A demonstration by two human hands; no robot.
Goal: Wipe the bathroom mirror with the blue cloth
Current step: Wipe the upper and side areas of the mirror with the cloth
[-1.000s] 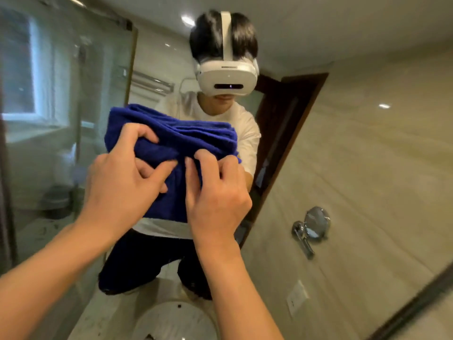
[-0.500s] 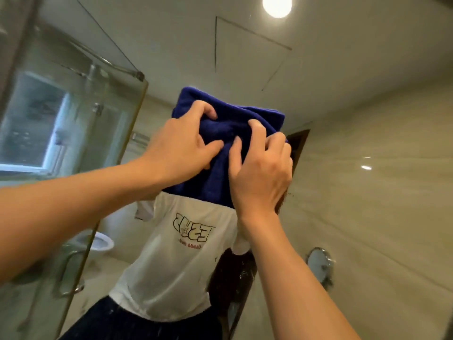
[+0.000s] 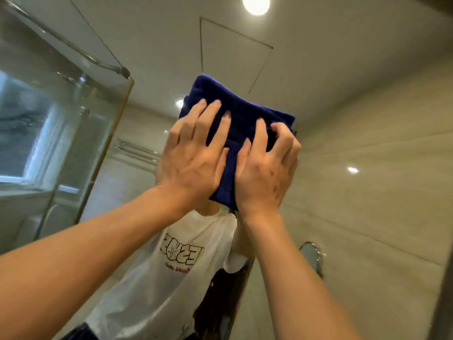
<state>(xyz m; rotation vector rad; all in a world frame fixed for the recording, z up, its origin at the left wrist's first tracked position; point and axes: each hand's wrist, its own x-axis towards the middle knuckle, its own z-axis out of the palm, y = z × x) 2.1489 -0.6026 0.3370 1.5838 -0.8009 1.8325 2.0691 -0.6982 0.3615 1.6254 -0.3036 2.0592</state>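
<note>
Mirror [image 3: 343, 119] carries the folded blue cloth [image 3: 242, 114], flat against the glass at centre. Both hands press it: left hand [image 3: 193, 155] at 9 o'clock, right hand [image 3: 266, 173] at 4 o'clock.

Soft, dim warm light from a glaring ceiling lamp [image 3: 256, 3]; wide-angle bending at edges.
</note>
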